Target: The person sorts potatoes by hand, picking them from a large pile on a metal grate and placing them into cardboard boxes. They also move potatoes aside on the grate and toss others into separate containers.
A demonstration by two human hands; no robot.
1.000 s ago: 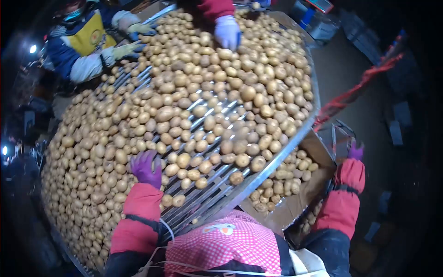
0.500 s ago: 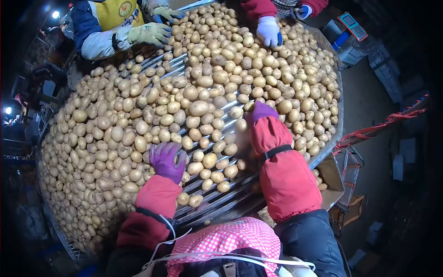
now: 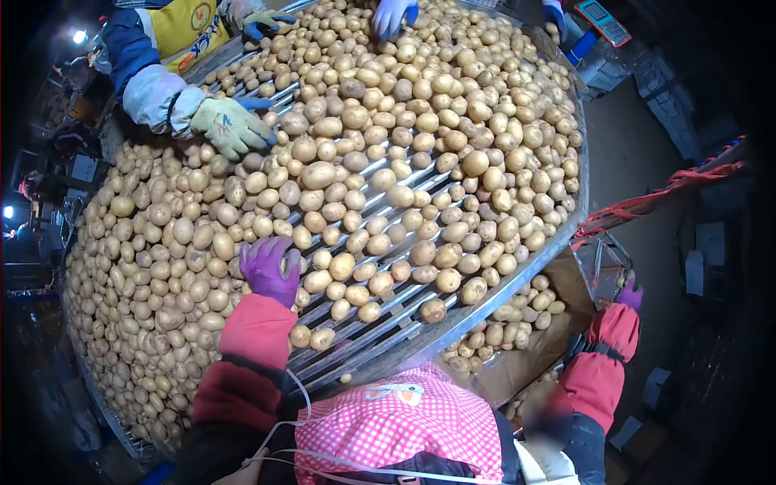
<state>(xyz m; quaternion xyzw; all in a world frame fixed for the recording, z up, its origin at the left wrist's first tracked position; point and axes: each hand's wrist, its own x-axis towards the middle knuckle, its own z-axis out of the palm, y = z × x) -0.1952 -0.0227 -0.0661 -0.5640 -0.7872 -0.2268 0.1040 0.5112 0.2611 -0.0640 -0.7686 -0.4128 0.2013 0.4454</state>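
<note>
Potatoes [image 3: 174, 279] lie heaped over a slatted metal table [image 3: 368, 327], with bare slats showing in the middle. My left hand [image 3: 271, 268], in a purple glove, rests on the near left part of the heap. Its fingers are curved and the thumb stands apart, with no potato visibly gripped. Out past the table's right edge is my right hand [image 3: 630, 294], also purple-gloved, beside a wire frame [image 3: 602, 263]. Its fingers look closed around something small and pale that I cannot make out. Below the edge, a cardboard box [image 3: 575, 295] holds more potatoes [image 3: 517, 319].
Across the table, one person's gloved hand [image 3: 232, 128] touches potatoes at the left. Another person's white-and-blue glove [image 3: 394, 16] is over the far side. A red-wrapped rope [image 3: 659, 194] slants at the right, below a handheld device with a screen [image 3: 604, 22].
My right hand has gone from the potatoes out to the right, beyond the table edge. My left hand stays on the heap. The left co-worker's hand has reached nearer; the view has shifted slightly.
</note>
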